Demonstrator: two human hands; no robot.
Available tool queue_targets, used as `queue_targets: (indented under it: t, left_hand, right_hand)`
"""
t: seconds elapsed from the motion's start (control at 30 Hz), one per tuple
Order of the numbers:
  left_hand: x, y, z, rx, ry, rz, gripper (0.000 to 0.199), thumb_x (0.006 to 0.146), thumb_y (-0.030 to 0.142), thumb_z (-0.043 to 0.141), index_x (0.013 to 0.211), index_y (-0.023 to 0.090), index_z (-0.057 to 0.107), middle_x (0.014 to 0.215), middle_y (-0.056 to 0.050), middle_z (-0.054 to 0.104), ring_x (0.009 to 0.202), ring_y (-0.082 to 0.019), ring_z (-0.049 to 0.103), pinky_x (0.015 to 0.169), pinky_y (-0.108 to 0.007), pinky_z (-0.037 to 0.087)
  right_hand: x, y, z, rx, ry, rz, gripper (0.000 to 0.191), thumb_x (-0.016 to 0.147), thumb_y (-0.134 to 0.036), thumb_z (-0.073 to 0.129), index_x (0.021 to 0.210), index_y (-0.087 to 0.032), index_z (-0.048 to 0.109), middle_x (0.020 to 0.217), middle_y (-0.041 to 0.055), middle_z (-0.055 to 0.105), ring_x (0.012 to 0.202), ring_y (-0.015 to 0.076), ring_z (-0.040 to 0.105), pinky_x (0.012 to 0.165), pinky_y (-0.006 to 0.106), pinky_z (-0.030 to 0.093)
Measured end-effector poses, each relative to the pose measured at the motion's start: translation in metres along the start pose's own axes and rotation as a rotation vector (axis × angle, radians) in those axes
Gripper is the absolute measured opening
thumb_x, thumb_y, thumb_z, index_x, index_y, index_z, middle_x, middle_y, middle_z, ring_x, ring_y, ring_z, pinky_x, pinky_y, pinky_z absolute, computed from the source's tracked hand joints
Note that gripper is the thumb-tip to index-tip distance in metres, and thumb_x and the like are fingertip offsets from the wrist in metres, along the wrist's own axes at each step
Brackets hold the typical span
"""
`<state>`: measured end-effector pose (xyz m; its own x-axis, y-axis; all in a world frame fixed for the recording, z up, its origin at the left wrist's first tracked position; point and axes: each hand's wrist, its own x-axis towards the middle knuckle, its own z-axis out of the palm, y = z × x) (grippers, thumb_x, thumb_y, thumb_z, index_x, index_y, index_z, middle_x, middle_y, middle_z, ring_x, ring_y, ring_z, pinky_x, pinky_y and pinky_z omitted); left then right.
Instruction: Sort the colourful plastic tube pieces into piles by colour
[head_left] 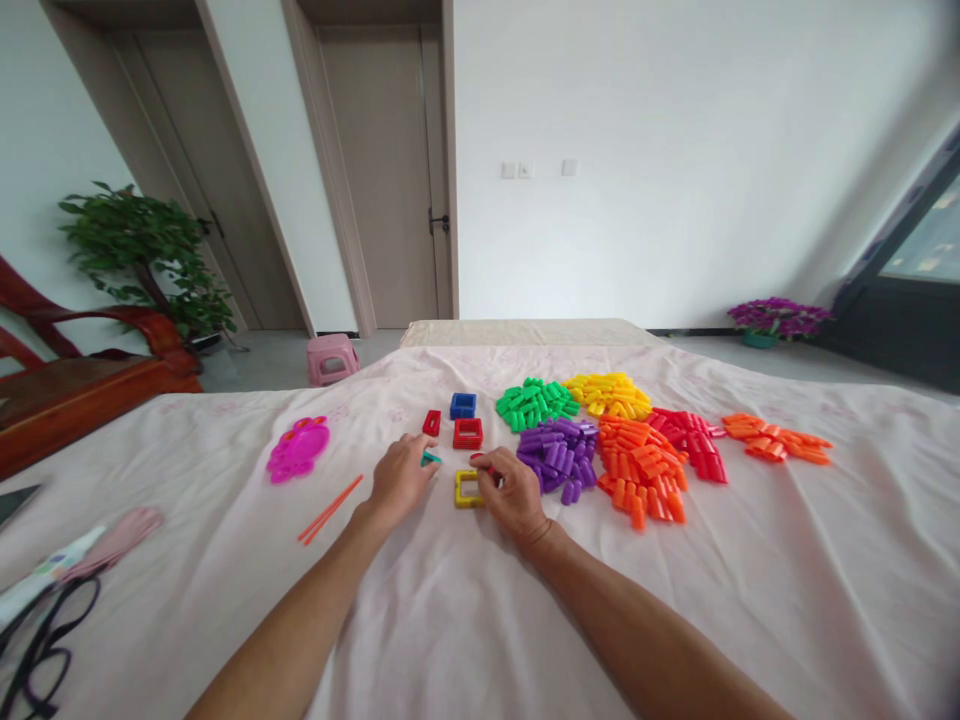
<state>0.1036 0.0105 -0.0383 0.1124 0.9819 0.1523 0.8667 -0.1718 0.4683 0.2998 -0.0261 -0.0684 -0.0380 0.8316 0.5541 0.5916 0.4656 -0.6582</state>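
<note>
Left hand: fingers curled about a teal piece; from here I can't tell if they grip it.
Right hand: pinching a small red piece by the yellow frame, which lies on the cloth.
Handling: I'd keep fingertips clear of the frame's opening.
Writing: none readable; the white tube is blurred.

Head view: from above, looking forward and down
Pale pink cloth: close, below
Smooth white wall: faced, well beyond
</note>
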Motion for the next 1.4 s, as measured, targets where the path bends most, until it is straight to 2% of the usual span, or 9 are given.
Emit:
queue_targets:
  t: [0.1,0.2,0.37,0.67,0.87,0.97,1.1,1.2,1.4]
  left_hand:
    - [0.002,-0.017,-0.009,0.175,-0.016,-0.052,0.049,0.079,0.029,0.071,0.127,0.026,0.066,0.125,-0.011,0.062,0.116,-0.027,0.057,0.096,-0.033,0.043]
    - [0.005,-0.026,-0.008,0.184,-0.078,-0.056,0.049,0.079,0.029,0.071,0.128,0.027,0.067,0.120,-0.011,0.063,0.112,-0.026,0.059,0.095,-0.031,0.043]
    - [0.012,-0.021,0.002,0.133,-0.090,0.026,0.033,0.082,0.026,0.069,0.115,0.027,0.074,0.112,-0.009,0.066,0.104,-0.021,0.062,0.093,-0.027,0.044]
    - [0.015,-0.015,0.007,0.069,-0.089,0.126,0.027,0.082,0.018,0.066,0.105,0.027,0.076,0.113,-0.005,0.068,0.106,-0.020,0.063,0.094,-0.027,0.044]
    - [0.013,-0.024,0.007,0.057,-0.111,0.133,0.048,0.077,0.009,0.063,0.122,0.023,0.067,0.122,-0.007,0.068,0.114,-0.020,0.061,0.098,-0.027,0.042]
    - [0.005,-0.033,-0.006,0.086,-0.097,0.101,0.057,0.077,0.009,0.060,0.133,0.020,0.057,0.129,-0.010,0.064,0.117,-0.021,0.060,0.098,-0.028,0.043]
    - [-0.019,-0.054,-0.041,0.423,-0.055,0.001,0.038,0.085,0.014,0.051,0.122,0.018,0.060,0.121,-0.014,0.063,0.111,-0.027,0.061,0.088,-0.035,0.045]
    - [-0.039,-0.072,-0.062,0.605,-0.141,-0.123,0.031,0.086,0.016,0.046,0.115,0.018,0.060,0.113,-0.014,0.064,0.100,-0.027,0.064,0.076,-0.034,0.044]
    - [-0.055,-0.081,-0.069,0.613,-0.269,-0.218,0.023,0.084,0.016,0.044,0.101,0.019,0.059,0.102,-0.010,0.069,0.088,-0.023,0.065,0.066,-0.030,0.037]
  right_hand:
    - [0.002,0.002,0.000,0.032,0.022,0.018,0.024,0.081,-0.014,0.052,0.091,-0.021,0.073,0.086,0.0022,0.069,0.074,0.0145,0.062,0.070,0.024,0.047]
    - [0.002,0.002,0.000,0.056,0.021,0.012,0.024,0.081,-0.013,0.052,0.090,-0.021,0.073,0.085,0.0020,0.069,0.074,0.0142,0.062,0.069,0.024,0.046]
    - [0.002,0.001,0.001,0.055,0.006,0.002,0.024,0.081,-0.011,0.053,0.090,-0.021,0.073,0.086,0.0022,0.070,0.072,0.0137,0.062,0.068,0.024,0.046]
    - [0.003,0.002,0.000,0.081,0.010,-0.006,0.024,0.080,-0.011,0.053,0.088,-0.021,0.073,0.086,0.0024,0.070,0.075,0.0148,0.063,0.072,0.024,0.047]
    - [0.003,0.003,0.001,0.080,-0.002,-0.003,0.024,0.081,-0.011,0.054,0.089,-0.020,0.074,0.087,0.0028,0.071,0.075,0.0145,0.063,0.070,0.024,0.047]
    - [0.003,0.002,0.000,0.081,0.001,0.005,0.024,0.081,-0.011,0.054,0.089,-0.020,0.074,0.088,0.0029,0.071,0.073,0.0140,0.063,0.069,0.024,0.047]
    - [0.003,0.001,0.000,0.113,0.015,-0.021,0.024,0.081,-0.010,0.054,0.089,-0.019,0.074,0.086,0.0029,0.070,0.071,0.0137,0.062,0.067,0.024,0.046]
    - [0.003,0.003,0.002,0.124,0.012,-0.049,0.024,0.081,-0.010,0.053,0.088,-0.019,0.074,0.083,0.0028,0.069,0.070,0.0137,0.061,0.066,0.025,0.046]
    - [0.002,0.010,0.007,0.146,0.011,-0.094,0.027,0.079,-0.007,0.053,0.089,-0.020,0.075,0.084,0.0027,0.069,0.072,0.0143,0.061,0.067,0.025,0.046]
